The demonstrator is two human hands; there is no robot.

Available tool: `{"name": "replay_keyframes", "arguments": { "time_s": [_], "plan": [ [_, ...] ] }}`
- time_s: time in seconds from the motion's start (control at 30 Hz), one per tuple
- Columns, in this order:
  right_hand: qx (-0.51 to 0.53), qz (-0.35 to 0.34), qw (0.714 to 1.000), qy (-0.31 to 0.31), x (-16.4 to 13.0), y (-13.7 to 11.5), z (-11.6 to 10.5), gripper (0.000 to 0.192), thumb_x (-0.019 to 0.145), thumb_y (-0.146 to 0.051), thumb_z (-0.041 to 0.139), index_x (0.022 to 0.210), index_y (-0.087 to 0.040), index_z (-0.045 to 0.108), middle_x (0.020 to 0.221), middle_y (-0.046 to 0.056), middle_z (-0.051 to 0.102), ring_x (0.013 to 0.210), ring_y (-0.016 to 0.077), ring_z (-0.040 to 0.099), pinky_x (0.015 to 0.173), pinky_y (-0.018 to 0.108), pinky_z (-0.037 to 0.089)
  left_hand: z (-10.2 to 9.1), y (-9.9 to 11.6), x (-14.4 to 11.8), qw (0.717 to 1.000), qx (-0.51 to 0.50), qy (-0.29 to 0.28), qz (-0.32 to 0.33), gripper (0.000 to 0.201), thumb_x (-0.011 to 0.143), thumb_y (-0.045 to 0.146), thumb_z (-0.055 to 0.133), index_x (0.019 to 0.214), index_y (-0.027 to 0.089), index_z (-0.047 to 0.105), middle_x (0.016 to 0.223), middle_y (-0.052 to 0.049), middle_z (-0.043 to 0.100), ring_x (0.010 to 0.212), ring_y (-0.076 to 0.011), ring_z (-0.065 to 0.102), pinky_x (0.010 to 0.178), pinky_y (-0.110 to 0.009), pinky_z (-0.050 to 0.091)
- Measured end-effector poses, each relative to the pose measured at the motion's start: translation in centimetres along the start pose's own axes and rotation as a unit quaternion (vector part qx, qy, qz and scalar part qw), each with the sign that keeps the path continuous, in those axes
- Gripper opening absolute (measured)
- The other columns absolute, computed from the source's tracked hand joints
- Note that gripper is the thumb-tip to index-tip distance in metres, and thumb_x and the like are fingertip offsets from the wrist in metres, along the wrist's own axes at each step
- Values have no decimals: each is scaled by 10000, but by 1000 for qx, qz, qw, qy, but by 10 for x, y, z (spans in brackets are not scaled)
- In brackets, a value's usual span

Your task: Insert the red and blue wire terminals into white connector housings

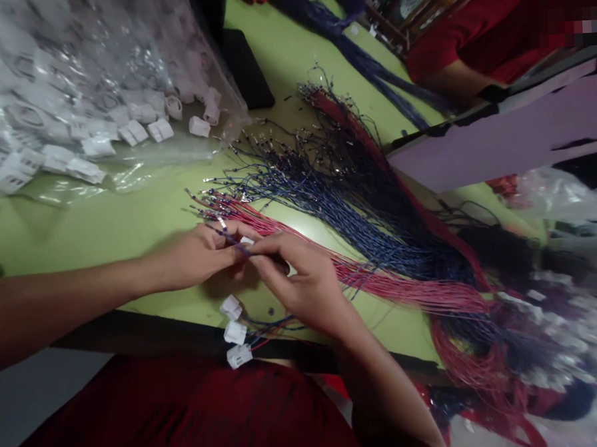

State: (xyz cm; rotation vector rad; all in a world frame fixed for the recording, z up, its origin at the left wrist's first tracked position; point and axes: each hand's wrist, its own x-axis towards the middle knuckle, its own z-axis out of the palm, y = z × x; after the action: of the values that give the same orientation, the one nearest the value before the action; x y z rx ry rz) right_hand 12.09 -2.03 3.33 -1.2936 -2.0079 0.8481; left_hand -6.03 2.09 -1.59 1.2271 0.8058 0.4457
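Close together over the table edge, my left hand (200, 255) and my right hand (304, 276) are both closed, their fingertips meeting around a thin dark blue wire (234, 239). A shiny metal terminal (222, 222) shows at the wire's upper end. A small white piece (247, 241) peeks out between the fingers; most of it is hidden. Below the hands, white plastic connectors (234, 332) with blue and red wires lie at the table's near edge. Just behind my fingers runs a bundle of red wires (268, 224), with a bundle of blue wires (322, 199) beyond it.
A clear plastic bag (140, 172) full of white connectors covers the back left of the green table (39, 237). More white connectors (548, 324) with wires are heaped at right. A purple panel (504, 129) stands between me and another person's red sleeve (453, 35).
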Motion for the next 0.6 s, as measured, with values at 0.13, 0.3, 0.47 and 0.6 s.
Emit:
{"name": "replay_keyframes", "arguments": {
  "time_s": [0.13,0.3,0.47,0.6],
  "plan": [
    [1,4,1000,12,7,-7,-1,184,866,-162,624,1022,-209,708,885,23,752,680,107,653,608,237,524,-2,0,0,1000,3,-26,17,184,855,332,562,966,204,634,611,48,629,616,-146,610,618,-276,475],
    [-12,25,999,40,8,-6,-2,105,848,-165,609,848,-205,705,775,6,730,666,118,646,622,254,518,-2,2,0,998,-39,-36,42,197,858,364,569,931,185,609,631,36,624,605,-132,601,609,-270,477],
    [-14,142,985,96,-4,10,-2,78,830,-199,595,810,-196,671,685,-13,683,581,106,594,559,239,483,-2,9,-2,998,-51,-32,1,193,863,324,586,976,171,622,571,59,598,517,-92,522,493,-214,372],
    [-46,134,982,122,-13,15,-2,88,832,-209,604,840,-201,691,719,0,694,619,117,604,588,252,491,-1,9,-3,998,-51,-19,-10,256,862,376,596,1000,165,638,543,49,610,484,-90,474,453,-209,323]
  ]
}}
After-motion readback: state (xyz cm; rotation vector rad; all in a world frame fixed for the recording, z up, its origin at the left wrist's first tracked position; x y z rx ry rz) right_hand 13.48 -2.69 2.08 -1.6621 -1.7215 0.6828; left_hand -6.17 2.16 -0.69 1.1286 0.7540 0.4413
